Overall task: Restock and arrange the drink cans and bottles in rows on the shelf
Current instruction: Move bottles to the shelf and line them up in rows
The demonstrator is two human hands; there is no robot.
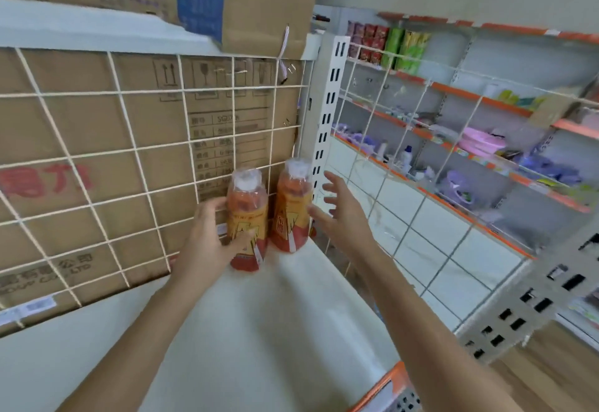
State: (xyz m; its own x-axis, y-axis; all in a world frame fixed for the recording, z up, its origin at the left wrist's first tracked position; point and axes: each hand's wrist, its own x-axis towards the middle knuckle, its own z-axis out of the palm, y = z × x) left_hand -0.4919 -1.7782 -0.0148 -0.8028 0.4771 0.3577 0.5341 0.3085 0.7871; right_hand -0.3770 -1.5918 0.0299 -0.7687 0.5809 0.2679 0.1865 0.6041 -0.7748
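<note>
Orange left bottle [248, 217] is gripped by the left hand [207, 243]; the right hand [343, 217], fingers spread wide, is just beside the right bottle [293, 207].

The shelf [259, 330] in front of me is a plain white board with an orange front edge, backed by a white wire grid [183, 91]. Two orange drink bottles stand upright on it in the far right corner. The left bottle [248, 217] is just beside the right bottle [291, 207], both close to the grid.

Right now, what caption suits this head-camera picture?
Left hand grips one orange plastic drink bottle; open right hand hovers beside its twin on a white shelf.
</note>
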